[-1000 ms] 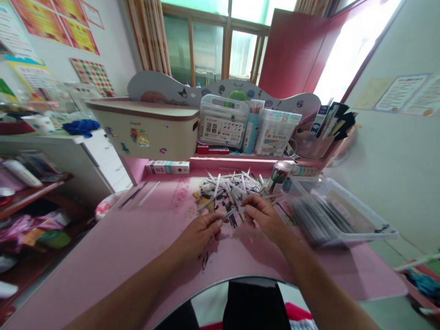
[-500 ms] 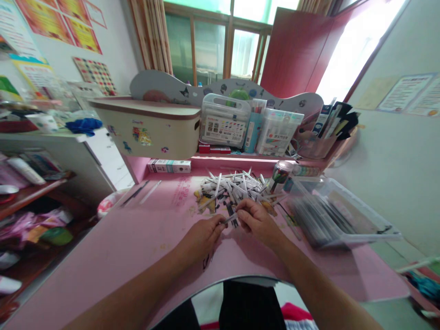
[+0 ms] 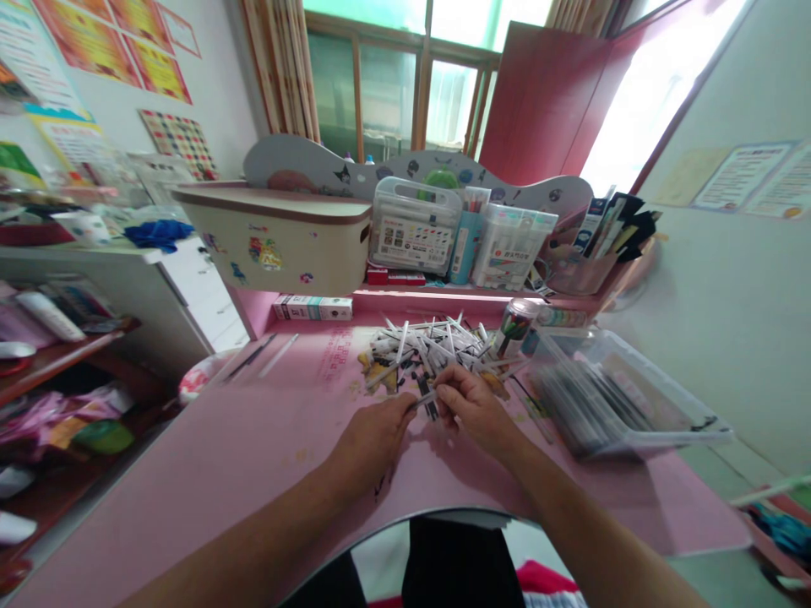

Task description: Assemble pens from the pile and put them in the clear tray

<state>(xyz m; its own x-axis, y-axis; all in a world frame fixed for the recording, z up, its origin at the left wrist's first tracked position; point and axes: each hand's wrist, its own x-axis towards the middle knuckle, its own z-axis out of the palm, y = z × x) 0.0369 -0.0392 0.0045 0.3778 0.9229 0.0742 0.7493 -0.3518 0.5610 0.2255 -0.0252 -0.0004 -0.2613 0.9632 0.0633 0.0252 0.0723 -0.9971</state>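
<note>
A slim, pale pen (image 3: pixel 424 399) is pinched between both of my hands over the near edge of a pile. My left hand (image 3: pixel 372 435) closes on its left end, and the fingertips of my right hand (image 3: pixel 470 404) grip its right end. Just beyond my fingers lies a heap of white and clear pen parts (image 3: pixel 437 344), mixed with small black pieces (image 3: pixel 429 408). Whether the pen is whole or only a barrel is too small to tell.
Right of the pile, a drinks can (image 3: pixel 516 328) holds pens. A clear plastic bin (image 3: pixel 688 435) with many thin dark sticks stands on the pink desk (image 3: pixel 253 456). Two long rods (image 3: pixel 277 355) lie at the left. Marker cases (image 3: pixel 415 228) and a lidded box (image 3: pixel 279 245) line the shelf.
My left hand's fingers have shifted slightly on the pen. The view has tilted a little; both hands stay in nearly the same place.
</note>
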